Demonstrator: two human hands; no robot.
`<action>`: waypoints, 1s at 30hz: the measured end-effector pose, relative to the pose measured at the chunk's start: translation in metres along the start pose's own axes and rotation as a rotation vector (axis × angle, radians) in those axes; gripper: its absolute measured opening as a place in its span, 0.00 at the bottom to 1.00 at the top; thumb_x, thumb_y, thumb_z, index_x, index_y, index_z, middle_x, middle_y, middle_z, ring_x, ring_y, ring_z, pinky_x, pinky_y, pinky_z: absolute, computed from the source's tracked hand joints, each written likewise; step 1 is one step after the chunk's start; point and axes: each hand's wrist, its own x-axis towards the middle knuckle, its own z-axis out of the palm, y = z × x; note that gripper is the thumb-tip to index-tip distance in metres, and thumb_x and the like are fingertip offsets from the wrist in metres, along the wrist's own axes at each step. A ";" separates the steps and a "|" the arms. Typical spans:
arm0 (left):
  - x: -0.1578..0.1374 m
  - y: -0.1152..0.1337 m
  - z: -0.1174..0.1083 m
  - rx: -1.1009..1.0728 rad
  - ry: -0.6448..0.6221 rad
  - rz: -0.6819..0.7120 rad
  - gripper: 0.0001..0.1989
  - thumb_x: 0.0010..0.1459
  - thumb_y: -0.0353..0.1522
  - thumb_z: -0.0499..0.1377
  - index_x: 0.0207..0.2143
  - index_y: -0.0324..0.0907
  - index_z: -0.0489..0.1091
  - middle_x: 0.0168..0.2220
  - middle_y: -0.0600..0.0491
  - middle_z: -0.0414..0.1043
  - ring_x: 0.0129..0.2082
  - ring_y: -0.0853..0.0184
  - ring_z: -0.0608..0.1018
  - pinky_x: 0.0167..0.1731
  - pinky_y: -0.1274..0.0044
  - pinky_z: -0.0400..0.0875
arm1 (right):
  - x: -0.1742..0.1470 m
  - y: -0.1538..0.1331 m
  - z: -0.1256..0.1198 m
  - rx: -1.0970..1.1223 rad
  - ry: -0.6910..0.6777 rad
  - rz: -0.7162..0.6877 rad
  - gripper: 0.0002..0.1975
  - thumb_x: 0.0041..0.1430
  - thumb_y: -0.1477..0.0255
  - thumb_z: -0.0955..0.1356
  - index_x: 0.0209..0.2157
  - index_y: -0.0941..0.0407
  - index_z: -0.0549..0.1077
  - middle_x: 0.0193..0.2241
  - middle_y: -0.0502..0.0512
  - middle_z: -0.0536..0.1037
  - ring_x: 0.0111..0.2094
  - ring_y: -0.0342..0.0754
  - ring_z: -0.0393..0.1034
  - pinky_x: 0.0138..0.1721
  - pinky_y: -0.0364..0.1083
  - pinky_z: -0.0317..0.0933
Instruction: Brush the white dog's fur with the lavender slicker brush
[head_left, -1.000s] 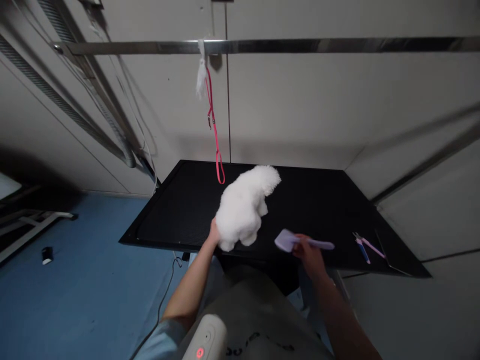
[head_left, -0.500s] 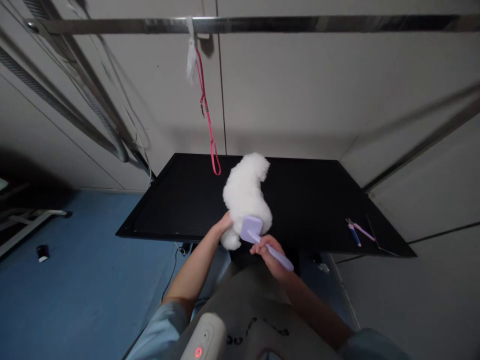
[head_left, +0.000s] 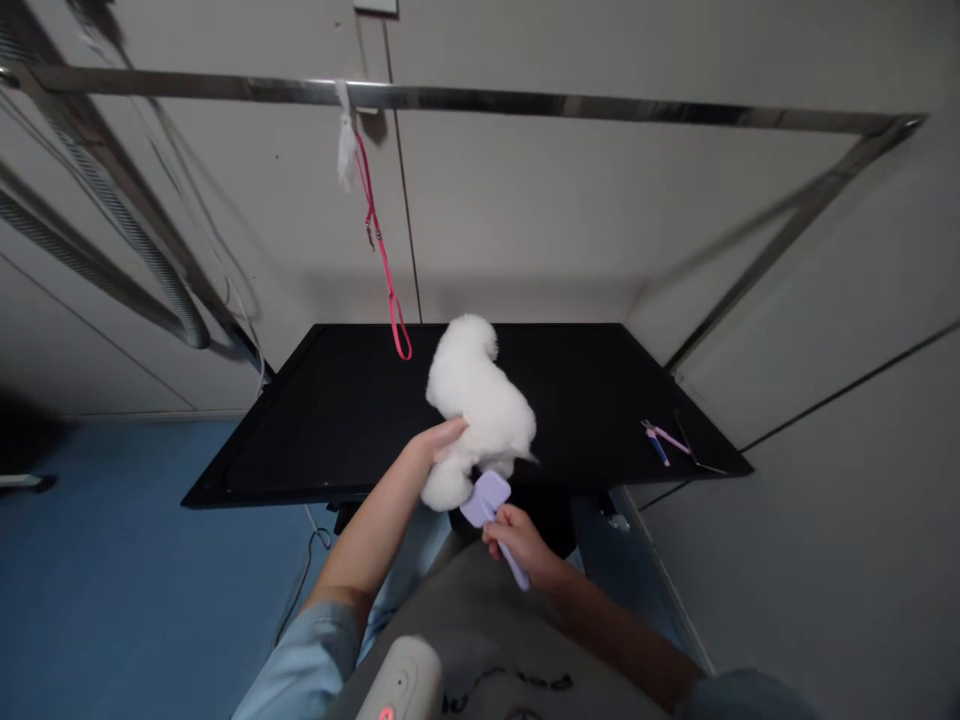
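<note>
A white fluffy dog [head_left: 487,400] stands near the front edge of the black table [head_left: 577,400], its rear part toward me. My left hand [head_left: 444,435] grips the dog's left side above a hind leg; the thumb shows against the fur, and the other fingers are mostly hidden. A lilac slicker brush [head_left: 486,497] is in my right hand [head_left: 519,538], its fingers closed around the handle. The flat back of the brush head faces up, just below the dog's rear and close to the leg fur. Its bristles are hidden.
A pink leash [head_left: 386,270] hangs from the metal bar [head_left: 480,100] behind the table. Pink-and-blue plier-like clippers [head_left: 658,445] and a thin dark tool [head_left: 697,455] lie at the table's right end. Grey hoses [head_left: 150,250] run along the left wall.
My right hand has drawn the brush down off the dog's rear, toward my body. The left hand stays on the dog's side. The whole view has shifted.
</note>
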 end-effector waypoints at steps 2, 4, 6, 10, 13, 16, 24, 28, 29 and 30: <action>-0.001 0.006 0.001 0.036 -0.028 -0.081 0.11 0.56 0.34 0.58 0.35 0.34 0.74 0.18 0.50 0.72 0.15 0.67 0.69 0.16 0.78 0.63 | 0.015 0.002 0.004 0.094 0.148 -0.087 0.20 0.39 0.68 0.72 0.20 0.53 0.54 0.21 0.49 0.77 0.16 0.39 0.63 0.19 0.39 0.53; -0.003 0.011 0.003 0.064 -0.041 -0.128 0.13 0.56 0.37 0.58 0.33 0.34 0.73 0.17 0.51 0.71 0.13 0.68 0.67 0.13 0.78 0.61 | 0.020 0.014 0.006 0.207 0.264 -0.131 0.21 0.38 0.66 0.73 0.21 0.53 0.54 0.26 0.52 0.79 0.19 0.39 0.66 0.20 0.39 0.55; -0.008 0.015 0.008 0.077 -0.061 -0.184 0.14 0.54 0.38 0.58 0.30 0.35 0.73 0.15 0.51 0.69 0.11 0.69 0.65 0.11 0.78 0.59 | 0.017 0.030 0.009 0.284 0.294 -0.069 0.22 0.38 0.64 0.74 0.22 0.53 0.55 0.28 0.53 0.80 0.19 0.39 0.66 0.19 0.38 0.55; -0.031 0.022 0.030 0.116 -0.068 -0.279 0.13 0.53 0.38 0.57 0.24 0.37 0.68 0.10 0.54 0.62 0.08 0.69 0.62 0.09 0.79 0.58 | 0.014 0.037 0.016 0.356 0.210 -0.029 0.19 0.41 0.62 0.73 0.28 0.53 0.60 0.30 0.52 0.80 0.16 0.38 0.62 0.17 0.38 0.51; -0.049 0.028 0.046 0.128 -0.010 -0.273 0.13 0.53 0.38 0.57 0.21 0.39 0.65 0.10 0.55 0.61 0.08 0.69 0.63 0.09 0.80 0.59 | 0.023 0.029 0.023 0.465 0.285 -0.151 0.19 0.42 0.62 0.74 0.32 0.52 0.62 0.26 0.46 0.77 0.17 0.38 0.63 0.18 0.38 0.53; -0.056 0.032 0.053 0.105 -0.041 -0.277 0.12 0.52 0.38 0.57 0.24 0.38 0.68 0.10 0.56 0.61 0.08 0.69 0.64 0.08 0.80 0.58 | 0.023 0.036 0.031 0.525 0.301 -0.081 0.18 0.44 0.61 0.73 0.32 0.52 0.63 0.16 0.40 0.66 0.13 0.37 0.55 0.15 0.37 0.47; -0.059 0.035 0.061 0.127 -0.089 -0.259 0.07 0.49 0.32 0.57 0.25 0.36 0.70 0.10 0.56 0.60 0.08 0.70 0.63 0.08 0.81 0.55 | 0.034 0.023 0.024 0.350 0.332 -0.163 0.18 0.53 0.54 0.69 0.34 0.53 0.65 0.16 0.39 0.63 0.14 0.36 0.52 0.15 0.38 0.46; -0.064 0.032 0.063 0.149 -0.113 -0.207 0.09 0.51 0.33 0.55 0.26 0.36 0.71 0.10 0.56 0.60 0.08 0.70 0.61 0.08 0.80 0.51 | 0.031 0.029 0.026 0.321 0.388 -0.138 0.16 0.54 0.56 0.68 0.29 0.53 0.62 0.14 0.40 0.61 0.14 0.37 0.52 0.15 0.39 0.45; -0.065 0.032 0.063 0.158 -0.124 -0.213 0.10 0.52 0.33 0.55 0.27 0.35 0.71 0.10 0.56 0.60 0.08 0.71 0.60 0.08 0.79 0.51 | 0.027 0.037 0.029 0.318 0.383 -0.110 0.16 0.54 0.56 0.68 0.28 0.53 0.62 0.14 0.40 0.60 0.13 0.38 0.51 0.15 0.39 0.45; -0.066 0.033 0.063 0.162 -0.135 -0.216 0.10 0.52 0.33 0.55 0.27 0.35 0.71 0.10 0.56 0.60 0.08 0.71 0.60 0.09 0.79 0.51 | 0.023 0.044 0.031 0.311 0.374 -0.087 0.16 0.54 0.56 0.68 0.28 0.52 0.61 0.14 0.41 0.60 0.13 0.38 0.51 0.15 0.40 0.45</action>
